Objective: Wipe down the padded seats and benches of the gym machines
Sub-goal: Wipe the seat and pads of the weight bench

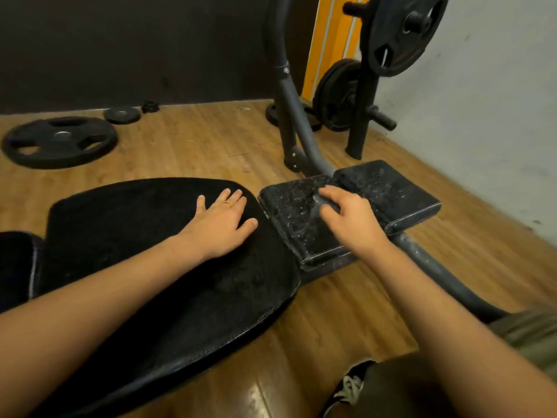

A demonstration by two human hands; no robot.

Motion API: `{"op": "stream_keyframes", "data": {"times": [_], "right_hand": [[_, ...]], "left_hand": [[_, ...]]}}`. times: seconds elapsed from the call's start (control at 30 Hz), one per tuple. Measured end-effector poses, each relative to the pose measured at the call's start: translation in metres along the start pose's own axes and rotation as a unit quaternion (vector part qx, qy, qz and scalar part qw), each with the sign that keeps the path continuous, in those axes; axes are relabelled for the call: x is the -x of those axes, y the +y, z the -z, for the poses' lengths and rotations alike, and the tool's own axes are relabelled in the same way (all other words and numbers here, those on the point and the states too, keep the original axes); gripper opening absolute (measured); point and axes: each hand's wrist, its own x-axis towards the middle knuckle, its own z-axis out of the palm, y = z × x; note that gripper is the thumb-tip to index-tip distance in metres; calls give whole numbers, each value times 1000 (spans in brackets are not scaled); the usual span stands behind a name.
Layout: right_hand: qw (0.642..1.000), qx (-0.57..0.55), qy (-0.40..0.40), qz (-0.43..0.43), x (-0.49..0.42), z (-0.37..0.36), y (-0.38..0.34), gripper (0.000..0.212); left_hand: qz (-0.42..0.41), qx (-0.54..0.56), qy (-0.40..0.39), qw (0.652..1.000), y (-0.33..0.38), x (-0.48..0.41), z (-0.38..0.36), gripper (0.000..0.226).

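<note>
Left hand: the left hand (221,220) lies flat on the large seat pad (135,236) near its far right edge, fingers straight and spread, holding nothing.
Right hand: the right hand (346,218) has its fingers curled down onto the near small pad (295,230), towards its far edge. A grey blur sits under them; I cannot tell whether it is a cloth or a wiped streak.
Small pads: the near one and the far small pad (388,188) lie side by side, both speckled with droplets.
Step in hand: probably wiping the near small pad.
Doing it well: brace with the left hand. Draw overlapping strokes from far edge to near edge, then work the seam between the pads and the stitched corners.
</note>
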Motion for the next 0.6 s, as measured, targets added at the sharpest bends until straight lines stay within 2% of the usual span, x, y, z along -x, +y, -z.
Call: {"op": "stream_keyframes", "data": {"times": [0.1,0.23,0.47,0.6], "right_hand": [[983,157,-88,46,-55,44,22,41],[959,257,-116,30,-96,81,53,31],[970,211,-106,52,-129,54,99,29],[975,186,-101,73,-154,22,117,37]], "left_hand": [[28,16,21,999,8,-24,-8,67],[54,-2,34,998,5,-26,-29,66],[52,-2,62,997,3,-26,-36,65],[58,-2,61,996,4,-28,-37,66]]}}
